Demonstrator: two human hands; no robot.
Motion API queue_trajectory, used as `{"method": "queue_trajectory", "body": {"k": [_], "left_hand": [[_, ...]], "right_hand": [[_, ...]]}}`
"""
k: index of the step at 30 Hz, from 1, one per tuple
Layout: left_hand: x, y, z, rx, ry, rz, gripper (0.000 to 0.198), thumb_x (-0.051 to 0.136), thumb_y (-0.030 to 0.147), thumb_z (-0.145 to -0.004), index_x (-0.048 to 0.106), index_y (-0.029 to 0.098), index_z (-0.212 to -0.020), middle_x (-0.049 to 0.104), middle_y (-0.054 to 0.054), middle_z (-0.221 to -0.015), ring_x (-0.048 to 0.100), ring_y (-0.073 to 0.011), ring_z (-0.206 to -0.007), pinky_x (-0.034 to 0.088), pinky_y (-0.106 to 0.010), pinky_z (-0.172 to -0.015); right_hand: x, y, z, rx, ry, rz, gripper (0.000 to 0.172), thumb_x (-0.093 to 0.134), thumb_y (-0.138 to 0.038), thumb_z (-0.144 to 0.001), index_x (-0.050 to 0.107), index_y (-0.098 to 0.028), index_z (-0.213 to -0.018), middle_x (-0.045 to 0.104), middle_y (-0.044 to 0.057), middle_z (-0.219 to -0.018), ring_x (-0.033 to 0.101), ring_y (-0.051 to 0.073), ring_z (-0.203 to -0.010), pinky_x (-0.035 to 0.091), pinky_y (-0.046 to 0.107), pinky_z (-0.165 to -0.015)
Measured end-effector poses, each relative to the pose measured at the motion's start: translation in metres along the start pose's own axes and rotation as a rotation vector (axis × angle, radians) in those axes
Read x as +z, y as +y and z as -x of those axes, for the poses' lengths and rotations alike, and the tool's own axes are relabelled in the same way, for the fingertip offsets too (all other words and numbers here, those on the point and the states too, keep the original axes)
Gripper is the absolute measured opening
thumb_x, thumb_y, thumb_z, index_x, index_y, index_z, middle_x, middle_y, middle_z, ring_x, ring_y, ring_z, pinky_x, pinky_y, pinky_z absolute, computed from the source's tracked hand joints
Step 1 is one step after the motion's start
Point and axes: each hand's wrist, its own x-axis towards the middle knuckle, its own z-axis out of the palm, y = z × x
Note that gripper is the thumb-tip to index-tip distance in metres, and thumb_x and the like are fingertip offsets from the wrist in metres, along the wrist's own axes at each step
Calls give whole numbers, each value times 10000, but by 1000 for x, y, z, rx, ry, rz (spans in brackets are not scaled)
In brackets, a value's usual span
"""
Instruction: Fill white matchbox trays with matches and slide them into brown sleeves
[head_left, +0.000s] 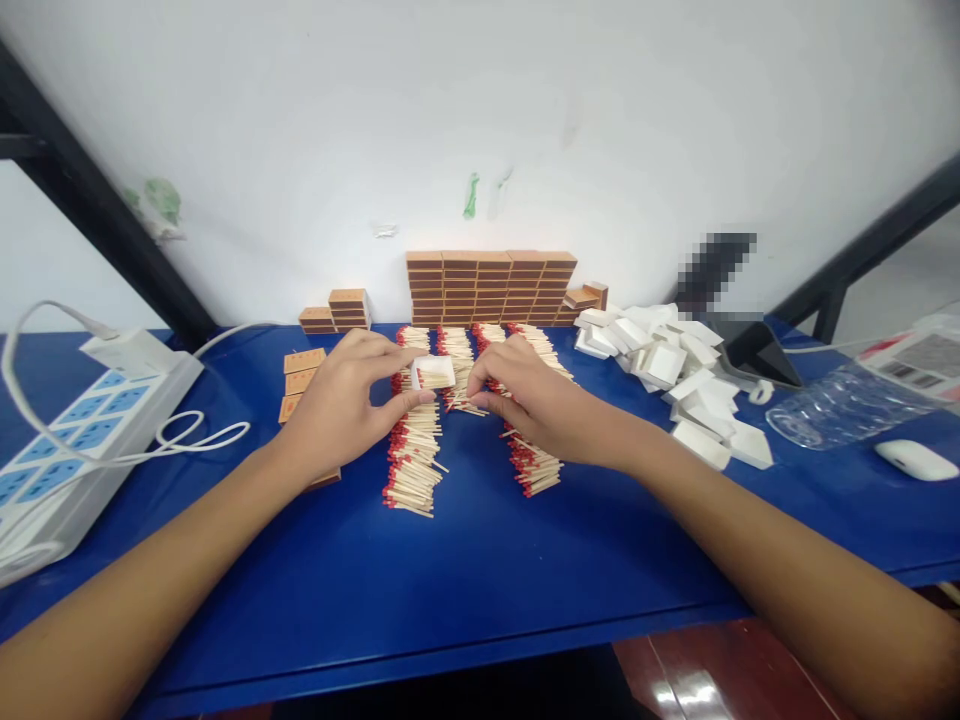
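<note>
Head view: your left hand [343, 397] grips a white rectangular cardboard tray [444, 365]; your right hand [523, 388] is narrowed, contents unclear.

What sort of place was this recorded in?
Probably an indoor workstation: a blue table bears rows of loose matches, many stacked matchboxes and a pile of small white trays.

Bare forearms [165, 560] converge from near left and right
Left hand [346, 395] grips with thumb and fingers; right hand [521, 395] arches, fingers curled.
</note>
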Motion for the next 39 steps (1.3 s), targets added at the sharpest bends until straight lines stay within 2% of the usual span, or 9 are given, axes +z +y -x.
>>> {"method": "queue_trajectory", "body": {"k": [4,8,14,25,32,39], "left_hand": [[2,7,2,-24,-45,77,370,727,467,-980,775,229,-1259,788,-87,-1108,657,-269,-1062,544,-450,-965],[6,17,4,-51,-65,226,395,774,469,-947,771,252,-1276,792,-74,-1121,662,-271,-1094,545,-453,-972],[8,27,5,-108,-79,324,338,772,484,-946,809,265,-1202,786,-75,-1090,678,-275,-1084,547,-459,-975],[9,29,6,-209,-93,408,395,789,529,-922,806,291,-1237,784,-62,-1111,676,-273,-1125,548,-470,-1002],[7,30,5,-214,-85,423,397,795,551,-911,820,286,-1205,792,-61,-1120,688,-274,-1108,539,-448,-995],[7,29,4,-217,-87,442,432,805,534,-908,799,289,-1264,793,-57,-1146,676,-272,-1129,522,-451,-1024]], "right_hand": [[-5,-8,0,95,55,-143,140,494,-291,-1102,578,-227,-1011,655,75,-1041,534,231,-983,449,377,-854],[2,-13,0,135,45,-195,143,506,-299,-1098,596,-226,-1014,659,61,-1007,543,225,-981,452,369,-849],[12,-14,-1,30,181,-94,94,519,-237,-1096,578,-226,-1023,650,59,-987,504,228,-965,432,371,-864],[20,-11,-7,-69,304,102,121,530,-224,-1097,588,-217,-991,683,58,-955,478,226,-894,391,387,-819],[21,-8,-7,-137,360,135,156,504,-207,-1104,589,-212,-973,670,53,-911,471,222,-863,398,387,-810],[13,-8,-5,-139,366,107,128,533,-212,-1093,604,-211,-986,677,54,-913,493,222,-877,412,386,-812]]}}
